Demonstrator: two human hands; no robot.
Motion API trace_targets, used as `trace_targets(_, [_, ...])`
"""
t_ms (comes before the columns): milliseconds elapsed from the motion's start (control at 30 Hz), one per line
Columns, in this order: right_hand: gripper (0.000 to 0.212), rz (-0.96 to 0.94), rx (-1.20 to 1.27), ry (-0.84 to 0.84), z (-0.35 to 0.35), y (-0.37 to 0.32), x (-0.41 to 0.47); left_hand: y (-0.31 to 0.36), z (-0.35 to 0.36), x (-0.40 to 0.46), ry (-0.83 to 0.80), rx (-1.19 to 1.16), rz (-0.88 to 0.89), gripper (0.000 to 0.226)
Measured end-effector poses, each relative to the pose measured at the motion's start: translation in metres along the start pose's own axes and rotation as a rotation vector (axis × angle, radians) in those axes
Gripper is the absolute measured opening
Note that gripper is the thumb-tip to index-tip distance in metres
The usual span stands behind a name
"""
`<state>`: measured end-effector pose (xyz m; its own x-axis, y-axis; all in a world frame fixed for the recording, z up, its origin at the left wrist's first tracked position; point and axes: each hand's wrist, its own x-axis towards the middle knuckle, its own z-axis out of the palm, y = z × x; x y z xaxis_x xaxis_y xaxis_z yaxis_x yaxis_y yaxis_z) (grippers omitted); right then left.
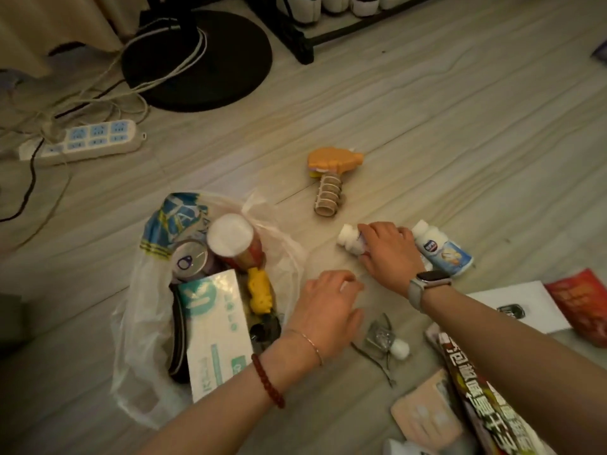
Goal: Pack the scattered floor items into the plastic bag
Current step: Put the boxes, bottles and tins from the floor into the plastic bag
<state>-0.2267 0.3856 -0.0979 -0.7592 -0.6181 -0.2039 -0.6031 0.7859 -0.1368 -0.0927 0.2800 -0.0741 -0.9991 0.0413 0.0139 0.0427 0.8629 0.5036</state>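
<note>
Head: right hand [387, 254] grips bottle [349, 239].

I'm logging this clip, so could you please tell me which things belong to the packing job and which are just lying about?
For the job: plastic bag, white bottle under the right hand, second bottle, orange toy, left hand.

Lying about: power strip, fan base, cables.

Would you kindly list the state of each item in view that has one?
plastic bag: open on the floor, partly filled
tissue box: in the bag, leaning
white-lidded canister: in the bag
small white bottle: on its side, gripped by the right hand
second white bottle: on its side, untouched
left hand: fingers curled; contents unclear
orange toy: lying on the floor
</note>
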Motion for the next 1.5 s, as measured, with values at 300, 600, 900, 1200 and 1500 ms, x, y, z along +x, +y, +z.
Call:
trace_targets(300, [0.052, 0.08, 0.467, 0.243, -0.007, 0.018, -0.038, -0.006, 0.056, -0.002, -0.522, 0.141, 0.129, 0.084])
trace_targets(600, [0.052, 0.153, 0.633, 0.235, -0.003, 0.018, -0.073, -0.028, 0.06, -0.017, -0.269, 0.225, 0.266, 0.006])
trace_targets(900, [0.051, 0.231, 0.832, 0.183, -0.011, 0.008, -0.074, -0.014, 0.0, -0.024, -0.357, -0.201, 0.052, 0.018])
trace_targets(1200, [0.038, 0.197, 1.113, 0.158, -0.028, -0.034, -0.06, -0.027, -0.089, -0.042, -0.102, -0.559, -0.281, 0.019])
trace_targets(1500, [0.049, 0.096, 0.914, 0.001, -0.027, -0.12, -0.044, -0.081, -0.13, -0.1, 0.591, -0.185, -0.483, 0.005])
